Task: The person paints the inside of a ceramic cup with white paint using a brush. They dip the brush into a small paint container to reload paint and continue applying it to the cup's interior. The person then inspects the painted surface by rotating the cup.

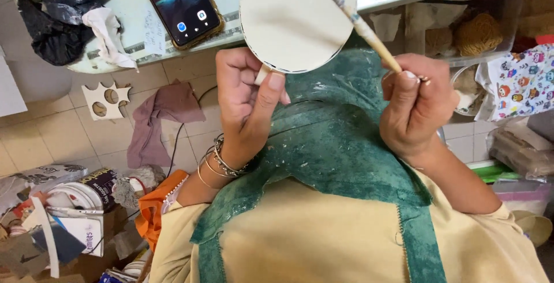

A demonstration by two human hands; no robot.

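Right hand (416, 107) around paintbrush (355, 20), tip up-left across disc (288, 20).

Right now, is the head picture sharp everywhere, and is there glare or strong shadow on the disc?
Head view: soft, even light; the round cream disc shows no glare and only a faint shadow by the paintbrush. The left hand and right hand are fairly sharp; the phone screen glows; the floor clutter looks slightly soft.
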